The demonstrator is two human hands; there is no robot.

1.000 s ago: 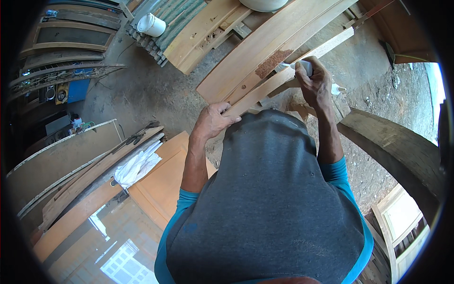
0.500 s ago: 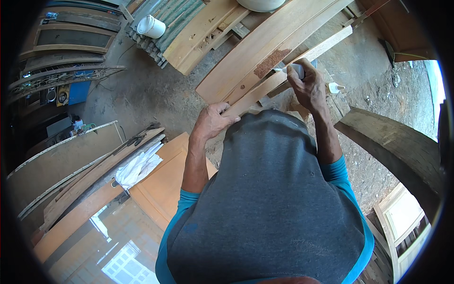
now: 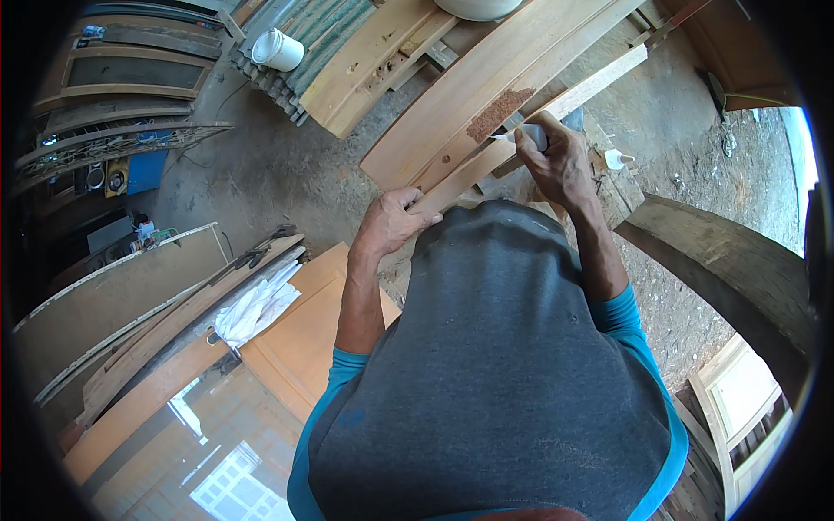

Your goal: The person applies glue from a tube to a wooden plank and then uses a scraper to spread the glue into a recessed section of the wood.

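My left hand (image 3: pixel 391 221) grips the near end of a narrow wooden strip (image 3: pixel 473 178), thumb on one side and fingers on the other. The strip runs up and to the right, beside a wide wooden board (image 3: pixel 434 130). In my right hand (image 3: pixel 558 156) is a small white squeeze bottle (image 3: pixel 534 135), fingers wrapped round it. Its pointed nozzle lies over the strip, aimed left toward the board. Reddish-brown sawdust (image 3: pixel 501 113) lies in a patch on the board. My right fingers partly hide the bottle and the strip behind it.
Another white bottle (image 3: pixel 617 160) lies right of my right hand. A thick curved timber (image 3: pixel 712 252) crosses the right side. Wooden planks (image 3: pixel 369 69) and a white bucket (image 3: pixel 278 49) are at upper left. White cloth (image 3: pixel 256 304) and a wooden panel (image 3: pixel 304 334) are at lower left.
My right hand has shifted slightly down and left along the strip with the squeeze bottle, and the nozzle now shows plainly. My left hand keeps its place on the strip.
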